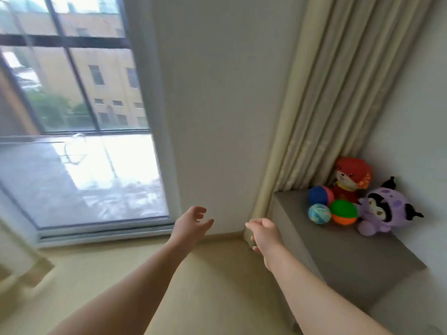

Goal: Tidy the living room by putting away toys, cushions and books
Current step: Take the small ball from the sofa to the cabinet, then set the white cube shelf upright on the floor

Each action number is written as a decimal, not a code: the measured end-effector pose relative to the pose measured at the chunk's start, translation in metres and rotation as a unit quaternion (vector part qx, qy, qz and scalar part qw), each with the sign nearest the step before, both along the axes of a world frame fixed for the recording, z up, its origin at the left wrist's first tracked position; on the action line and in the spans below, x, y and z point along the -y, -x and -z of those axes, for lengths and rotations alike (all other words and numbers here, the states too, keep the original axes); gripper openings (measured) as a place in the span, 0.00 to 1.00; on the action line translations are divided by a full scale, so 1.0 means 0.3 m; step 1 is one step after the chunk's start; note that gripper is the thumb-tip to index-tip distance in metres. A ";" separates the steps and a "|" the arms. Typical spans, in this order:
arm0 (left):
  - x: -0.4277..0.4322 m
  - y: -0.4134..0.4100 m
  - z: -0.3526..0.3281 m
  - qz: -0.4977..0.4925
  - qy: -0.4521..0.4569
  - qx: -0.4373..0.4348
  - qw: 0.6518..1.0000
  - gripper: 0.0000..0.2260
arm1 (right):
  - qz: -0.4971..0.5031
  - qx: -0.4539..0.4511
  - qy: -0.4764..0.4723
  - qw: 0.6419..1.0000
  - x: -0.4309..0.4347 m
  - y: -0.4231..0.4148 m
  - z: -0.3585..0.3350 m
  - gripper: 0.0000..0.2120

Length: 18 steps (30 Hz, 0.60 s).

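Toys sit grouped at the far corner of a grey ledge (pixel 338 257) on the right: a red plush (pixel 352 180), a purple plush (pixel 382 211), a blue and pink ball (pixel 319 195), a pale blue ball (pixel 319 213) and a green and orange spiky ball (pixel 343 211). My left hand (pixel 191 226) reaches forward over the floor with loosely curled fingers, holding nothing. My right hand (pixel 264 234) is stretched out beside it, left of the ledge, also holding nothing. Both hands are well short of the toys.
A tall window (pixel 79 117) fills the left. A white wall (pixel 217 117) stands ahead. A beige curtain (pixel 338 93) hangs down to the ledge's back. Beige floor (pixel 212 286) lies below my arms. More beige fabric (pixel 21 259) shows at the left edge.
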<state>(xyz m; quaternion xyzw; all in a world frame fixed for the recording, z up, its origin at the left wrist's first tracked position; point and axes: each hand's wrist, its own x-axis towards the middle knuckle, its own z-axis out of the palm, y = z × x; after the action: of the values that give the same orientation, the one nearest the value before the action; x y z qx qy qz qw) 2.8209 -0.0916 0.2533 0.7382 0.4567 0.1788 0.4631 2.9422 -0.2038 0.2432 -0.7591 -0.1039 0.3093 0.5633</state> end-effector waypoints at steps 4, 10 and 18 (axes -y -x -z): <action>0.033 0.522 0.017 -0.106 -0.013 0.001 0.994 0.14 | -0.101 0.002 0.006 0.995 -0.089 0.485 0.027 0.05; 0.089 1.220 0.029 -0.255 0.040 0.014 0.966 0.13 | -0.275 -0.016 0.014 0.961 -0.176 1.159 0.022 0.04; 0.108 2.011 0.039 -0.484 0.033 0.047 0.873 0.03 | -0.499 -0.020 0.006 0.866 -0.372 1.894 0.009 0.04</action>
<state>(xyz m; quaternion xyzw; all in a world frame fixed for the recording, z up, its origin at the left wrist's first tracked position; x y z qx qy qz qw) 2.2175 -0.1240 0.2416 0.4000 0.7400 0.3997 0.3641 2.3739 -0.0923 0.2405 -0.6029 -0.4559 0.5646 0.3314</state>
